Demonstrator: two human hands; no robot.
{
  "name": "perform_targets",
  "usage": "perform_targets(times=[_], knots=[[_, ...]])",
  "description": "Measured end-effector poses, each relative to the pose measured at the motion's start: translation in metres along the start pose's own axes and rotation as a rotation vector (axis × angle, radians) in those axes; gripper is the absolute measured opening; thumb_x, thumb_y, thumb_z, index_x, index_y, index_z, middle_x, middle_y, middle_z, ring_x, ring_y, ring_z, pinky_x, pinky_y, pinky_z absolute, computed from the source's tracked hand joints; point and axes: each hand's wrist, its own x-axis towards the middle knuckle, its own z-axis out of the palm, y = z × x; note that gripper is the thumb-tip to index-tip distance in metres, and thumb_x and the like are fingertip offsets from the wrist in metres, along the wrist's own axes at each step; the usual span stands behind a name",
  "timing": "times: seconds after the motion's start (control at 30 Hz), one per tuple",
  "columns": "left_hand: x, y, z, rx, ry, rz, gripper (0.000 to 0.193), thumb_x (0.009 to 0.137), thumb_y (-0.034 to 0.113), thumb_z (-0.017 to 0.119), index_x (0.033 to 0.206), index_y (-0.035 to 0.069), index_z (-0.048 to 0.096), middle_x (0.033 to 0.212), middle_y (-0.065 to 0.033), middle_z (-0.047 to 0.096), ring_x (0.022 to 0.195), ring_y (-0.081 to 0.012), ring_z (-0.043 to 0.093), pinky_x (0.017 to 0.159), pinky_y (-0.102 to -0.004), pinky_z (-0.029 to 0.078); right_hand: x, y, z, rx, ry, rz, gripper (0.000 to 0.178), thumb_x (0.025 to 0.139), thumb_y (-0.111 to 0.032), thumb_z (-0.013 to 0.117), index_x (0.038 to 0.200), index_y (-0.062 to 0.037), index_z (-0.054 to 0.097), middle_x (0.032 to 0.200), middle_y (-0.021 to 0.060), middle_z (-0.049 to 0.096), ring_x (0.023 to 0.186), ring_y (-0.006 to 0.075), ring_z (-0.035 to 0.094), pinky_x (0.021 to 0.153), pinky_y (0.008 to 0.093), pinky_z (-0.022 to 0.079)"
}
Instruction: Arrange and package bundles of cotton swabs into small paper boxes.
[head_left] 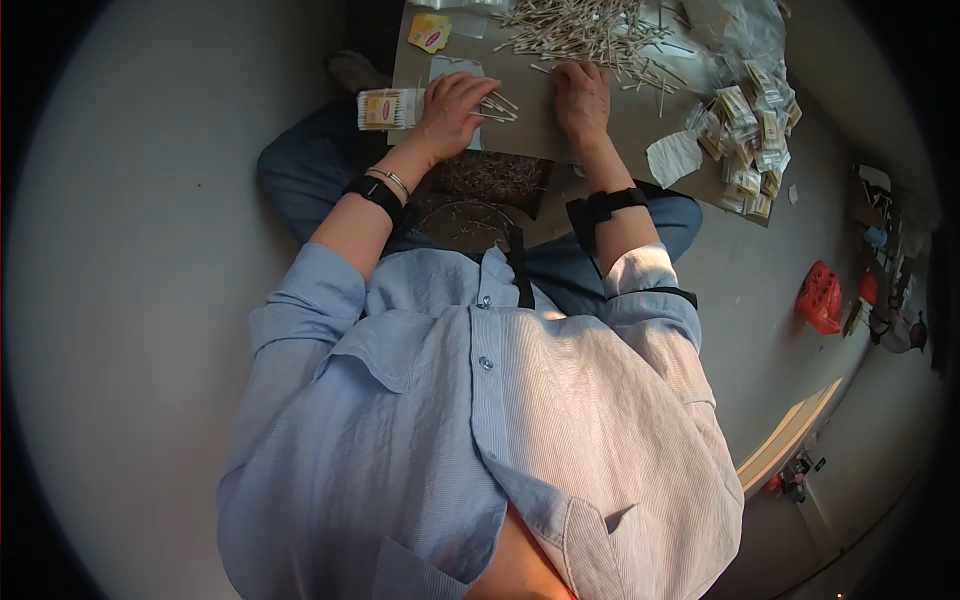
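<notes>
At the top of the frame, left of centre, I see the left hand (452,112) over the table (530,115), its fingers closed on a few swabs (505,107) whose ends jut out to the right. The right hand (583,100), right of top centre, rests by the near edge of the pile (590,30), fingers curled and close together; whether they pinch anything I cannot tell. That pile of loose swabs spreads across the top centre. A filled packet (382,110) lies just left of the left hand, with yellow cards (429,32) above it. More packets heap up at the upper right, near a white scrap (674,158), and a red bag (820,298) sits at the right
</notes>
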Motion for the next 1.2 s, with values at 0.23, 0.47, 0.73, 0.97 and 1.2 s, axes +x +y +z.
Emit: perform_targets(times=[0.23,0.47,0.73,0.97,1.2], knots=[[-0.009,0.005,0.003,-0.157,0.113,0.014,0.043,0.073,0.005,0.064,0.116,0.011,0.057,0.115,-0.0076,0.054,0.113,-0.0281,0.046,0.099,-0.0427,0.035,-0.031,-0.054,0.018,0.163,-0.019,-0.027,0.009,0.078,-0.010,0.061,0.085,-0.0142,0.066,0.087,0.0052,0.057,0.091,0.0311,0.051,0.077,0.0406,0.044],[-0.015,0.010,0.000,-0.064,0.180,-0.032,0.043,0.074,0.007,0.068,0.115,0.008,0.057,0.116,-0.0102,0.051,0.113,-0.0308,0.044,0.098,-0.0397,0.036,-0.010,-0.016,0.004,0.071,0.146,-0.030,0.026,0.075,-0.005,0.060,0.098,-0.0165,0.066,0.098,0.0066,0.055,0.094,0.0304,0.051,0.081,0.0390,0.045],[-0.014,0.007,0.003,-0.113,0.237,-0.031,0.062,0.074,0.011,0.071,0.129,0.007,0.042,0.126,-0.0131,0.044,0.122,-0.0329,0.040,0.104,-0.0420,0.036,0.015,0.004,-0.004,-0.172,0.079,-0.086,0.012,0.078,-0.018,0.064,0.089,-0.0193,0.067,0.097,0.0027,0.055,0.094,0.0272,0.050,0.083,0.0380,0.043],[-0.016,0.006,0.006,-0.141,0.282,-0.085,0.072,0.075,0.018,0.075,0.134,0.006,0.036,0.130,-0.0161,0.043,0.121,-0.0337,0.042,0.101,-0.0400,0.037,-0.013,-0.043,0.012,0.041,0.071,-0.243,0.015,0.076,-0.019,0.067,0.091,-0.0181,0.067,0.094,0.0020,0.057,0.091,0.0259,0.052,0.079,0.0383,0.043],[-0.017,0.005,0.008,-0.144,0.295,-0.097,0.072,0.074,0.020,0.076,0.133,0.007,0.037,0.130,-0.0147,0.043,0.121,-0.0330,0.043,0.101,-0.0395,0.038,-0.039,-0.046,0.005,0.110,0.125,-0.132,0.026,0.076,-0.013,0.066,0.101,-0.0178,0.066,0.095,0.0016,0.057,0.094,0.0259,0.053,0.080,0.0381,0.043]])
